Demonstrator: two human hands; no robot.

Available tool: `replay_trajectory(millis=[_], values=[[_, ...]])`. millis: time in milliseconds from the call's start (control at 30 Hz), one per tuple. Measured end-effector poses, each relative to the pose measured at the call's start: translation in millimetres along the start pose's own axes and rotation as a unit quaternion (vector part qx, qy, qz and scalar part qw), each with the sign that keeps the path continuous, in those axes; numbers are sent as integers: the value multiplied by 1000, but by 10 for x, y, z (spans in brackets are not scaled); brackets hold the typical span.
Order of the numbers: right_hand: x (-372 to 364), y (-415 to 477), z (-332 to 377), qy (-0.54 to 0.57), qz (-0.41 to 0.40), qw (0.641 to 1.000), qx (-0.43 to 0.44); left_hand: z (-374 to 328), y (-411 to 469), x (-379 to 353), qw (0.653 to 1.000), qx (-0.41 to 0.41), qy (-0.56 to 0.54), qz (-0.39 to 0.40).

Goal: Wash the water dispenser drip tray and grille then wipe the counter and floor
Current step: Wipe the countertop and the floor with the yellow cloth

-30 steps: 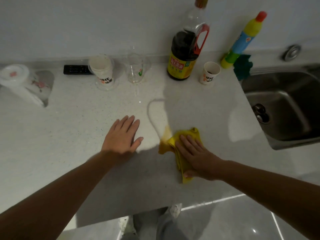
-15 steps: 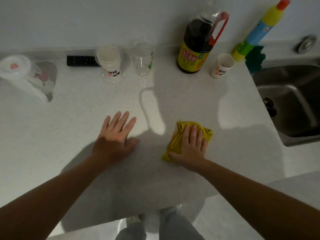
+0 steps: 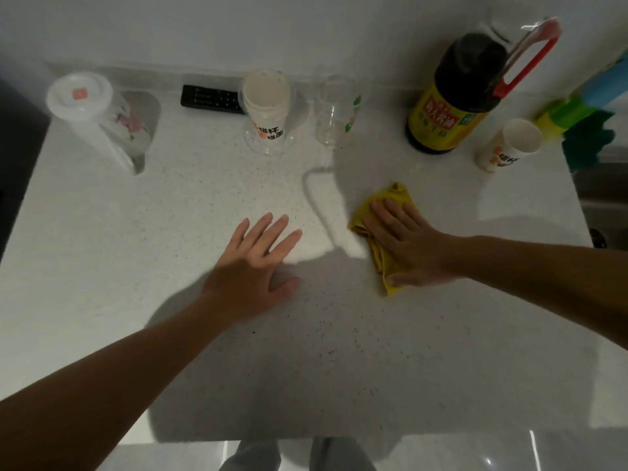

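Yellow cloth, soft and crumpled, lies on the white speckled bench under the right hand, which presses it flat with fingers spread. Beside it the left hand rests open and empty. Limp fabric likely bunches; a flat palm should control it best.

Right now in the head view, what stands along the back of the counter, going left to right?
Lidded white container → black remote → stacked paper cups → clear glass → dark soy sauce bottle → single paper cup → cleaner bottle.
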State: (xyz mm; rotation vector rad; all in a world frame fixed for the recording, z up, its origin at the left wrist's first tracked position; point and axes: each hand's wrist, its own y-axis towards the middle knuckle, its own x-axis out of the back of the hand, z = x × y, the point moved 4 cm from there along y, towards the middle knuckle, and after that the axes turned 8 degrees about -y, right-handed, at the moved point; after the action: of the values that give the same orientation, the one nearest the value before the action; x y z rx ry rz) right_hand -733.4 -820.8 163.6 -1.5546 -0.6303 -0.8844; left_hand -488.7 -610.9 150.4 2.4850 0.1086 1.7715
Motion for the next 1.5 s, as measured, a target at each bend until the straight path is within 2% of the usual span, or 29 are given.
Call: replay_trajectory(millis=[133,233,367,500,567,633,733,833,933,1000,1067,1167,1267,1367,1500], values=[[-20,-188,249,-55,-31,993,97,4,-5,-32,999,8,1,46],[-132,-417,602,-61,-53,991,108,4,9,-42,996,40,10,82],[-350,-789,1184,-21,-59,997,48,-42,-13,24,996,38,-7,78],[-481,-984,1884,103,-78,988,-81,-80,-34,117,996,39,-8,80],[-493,-924,2207,181,-90,962,-181,-66,-50,174,995,44,-31,82],[-481,-754,2407,253,-99,918,-290,-5,-80,233,994,50,-50,81],[-367,-378,2376,320,-96,847,-413,259,-169,337,995,63,0,84],[-123,-23,2071,357,-106,779,-505,584,-305,416,988,119,39,89],[78,261,1622,353,-127,751,-543,686,-349,368,987,132,29,88],[160,436,1206,337,-119,769,-530,719,-338,319,987,133,24,85],[242,597,761,305,-94,817,-480,757,-326,291,987,137,27,83],[357,737,312,210,-101,912,-339,758,-329,271,988,133,44,68],[427,702,158,104,-116,973,-173,720,-312,265,990,119,54,61],[459,611,154,-3,-96,994,-45,717,-313,279,989,129,47,58],[343,343,433,-73,-95,991,52,676,-323,315,990,127,34,56]])
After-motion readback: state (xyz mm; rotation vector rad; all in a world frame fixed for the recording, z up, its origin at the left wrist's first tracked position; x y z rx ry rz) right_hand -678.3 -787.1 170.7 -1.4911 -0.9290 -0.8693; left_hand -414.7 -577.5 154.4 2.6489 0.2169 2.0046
